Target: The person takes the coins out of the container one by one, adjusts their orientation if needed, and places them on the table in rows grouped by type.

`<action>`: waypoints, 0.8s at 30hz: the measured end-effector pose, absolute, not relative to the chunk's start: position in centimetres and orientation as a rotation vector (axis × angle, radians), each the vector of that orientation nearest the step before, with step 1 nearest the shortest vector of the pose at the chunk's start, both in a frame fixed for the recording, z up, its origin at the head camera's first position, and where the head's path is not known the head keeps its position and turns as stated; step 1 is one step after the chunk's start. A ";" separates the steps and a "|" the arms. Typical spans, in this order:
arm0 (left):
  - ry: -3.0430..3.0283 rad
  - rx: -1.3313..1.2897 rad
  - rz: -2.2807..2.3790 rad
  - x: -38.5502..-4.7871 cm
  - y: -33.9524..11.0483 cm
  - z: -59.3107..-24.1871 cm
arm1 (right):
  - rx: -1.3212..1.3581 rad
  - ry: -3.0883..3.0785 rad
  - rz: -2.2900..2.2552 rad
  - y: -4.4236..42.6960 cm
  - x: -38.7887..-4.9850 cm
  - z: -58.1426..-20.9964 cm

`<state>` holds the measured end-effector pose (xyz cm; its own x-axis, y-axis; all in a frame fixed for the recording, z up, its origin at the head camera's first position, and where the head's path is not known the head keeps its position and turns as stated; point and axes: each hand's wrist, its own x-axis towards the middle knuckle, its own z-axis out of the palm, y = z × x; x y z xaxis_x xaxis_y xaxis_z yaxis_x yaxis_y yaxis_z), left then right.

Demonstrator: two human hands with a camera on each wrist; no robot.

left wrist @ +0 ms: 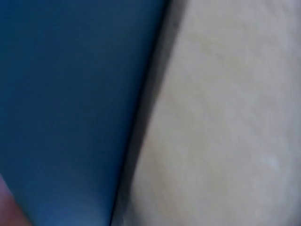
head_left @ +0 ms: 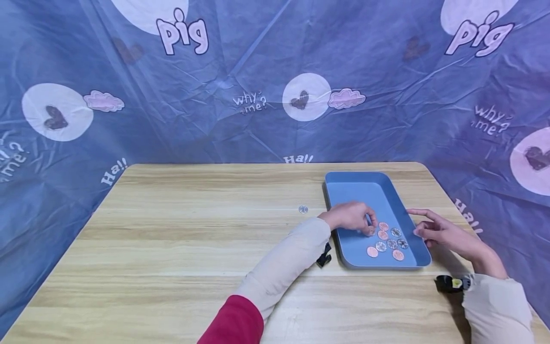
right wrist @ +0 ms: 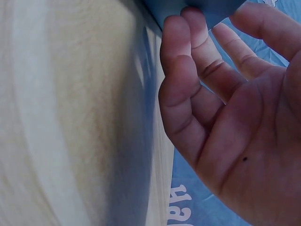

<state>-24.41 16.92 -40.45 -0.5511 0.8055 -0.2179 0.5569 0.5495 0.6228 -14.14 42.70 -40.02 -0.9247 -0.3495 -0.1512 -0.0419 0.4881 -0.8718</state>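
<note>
A blue tray [head_left: 356, 191] lies on the table with several copper and silver coins [head_left: 398, 255] grouped in its near half. Over the tray, just left of the coins, my left hand [head_left: 352, 216] reaches down with bent fingers and its fingertips close together; whether a coin is between them cannot be made out. One silver coin [head_left: 303, 209] lies on the table left of the tray. My right hand [head_left: 451, 236] is at the tray's right wall, index finger stretched along the rim. The right wrist view has the fingers of this hand [right wrist: 225, 94] loosely bent against the tray [right wrist: 211, 9].
The light wooden table [head_left: 172, 229] extends to the left and in front of the tray. A blue printed cloth [head_left: 258, 129] hangs behind it and at both sides. Black wrist straps [head_left: 451, 284] show at both sleeves. Blurred tray wall [left wrist: 70, 103] fills much of the left wrist view.
</note>
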 end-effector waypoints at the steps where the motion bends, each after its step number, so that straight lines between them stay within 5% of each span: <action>1: 2.286 1.088 0.711 -24.4 16.9 -40.4 | -0.328 2.427 -1.414 42.7 -14.1 -40.0; 24: 1.989 0.984 1.196 -24.9 14.4 -38.6 | -0.314 2.485 -1.352 43.2 -14.2 -40.1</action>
<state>-24.87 14.42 -38.56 -0.5370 0.8345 -0.1232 0.2822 0.3154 0.9060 -14.16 43.15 -40.12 -0.9328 -0.3269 -0.1519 -0.0501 0.5349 -0.8434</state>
